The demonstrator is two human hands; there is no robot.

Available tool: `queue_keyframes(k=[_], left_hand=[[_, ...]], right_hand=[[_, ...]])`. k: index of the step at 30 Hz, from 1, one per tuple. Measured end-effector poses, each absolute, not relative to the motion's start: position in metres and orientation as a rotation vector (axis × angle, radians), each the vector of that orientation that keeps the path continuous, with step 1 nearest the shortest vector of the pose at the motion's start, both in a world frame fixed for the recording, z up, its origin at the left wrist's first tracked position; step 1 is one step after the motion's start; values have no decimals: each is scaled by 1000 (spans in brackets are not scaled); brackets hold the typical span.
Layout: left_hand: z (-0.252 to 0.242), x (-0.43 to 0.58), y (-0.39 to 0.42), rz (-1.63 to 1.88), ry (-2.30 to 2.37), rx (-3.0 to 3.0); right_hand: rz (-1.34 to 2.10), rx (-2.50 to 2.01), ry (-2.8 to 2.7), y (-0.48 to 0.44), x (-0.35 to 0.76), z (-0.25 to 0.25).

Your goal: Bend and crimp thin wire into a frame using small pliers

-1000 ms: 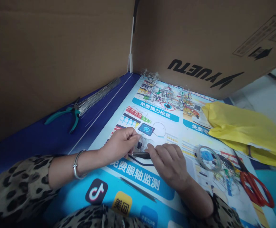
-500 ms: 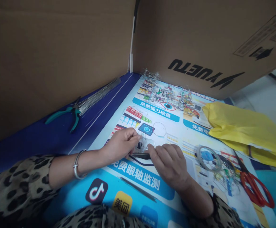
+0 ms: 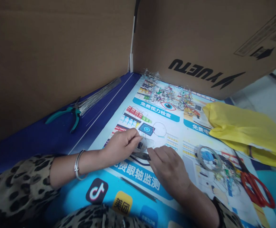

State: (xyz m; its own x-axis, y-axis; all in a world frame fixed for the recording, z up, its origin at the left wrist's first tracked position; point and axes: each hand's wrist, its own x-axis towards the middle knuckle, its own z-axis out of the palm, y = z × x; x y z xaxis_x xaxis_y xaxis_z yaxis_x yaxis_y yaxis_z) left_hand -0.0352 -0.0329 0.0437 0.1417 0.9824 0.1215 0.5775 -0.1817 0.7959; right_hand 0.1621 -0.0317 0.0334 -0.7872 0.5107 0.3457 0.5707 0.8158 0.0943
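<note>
The right hand (image 3: pixel 169 169) has its grip closed on one end of a slim dark tool (image 3: pixel 141 155); the other end meets the left hand (image 3: pixel 121 144), pinched on something too fine to tell. Work appears midway: tangled wire pieces (image 3: pixel 168 92) seem already shaped, straight wires (image 3: pixel 100 95) apparently unworked.

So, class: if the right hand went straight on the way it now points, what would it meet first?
Probably the left hand, just ahead of the right hand and the dark tool it grips, though exact depth is unclear.
</note>
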Motion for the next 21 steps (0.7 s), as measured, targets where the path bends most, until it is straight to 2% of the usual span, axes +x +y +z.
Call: queue_keyframes(k=[9,21], left_hand=[[33,-40,-36,993,1398,2306],[30,-42,-37,1095,1134,2679]], right_hand=[[62,-1078,-2719,-39,157,39],[500,-1186,-2771,-35,162,48]])
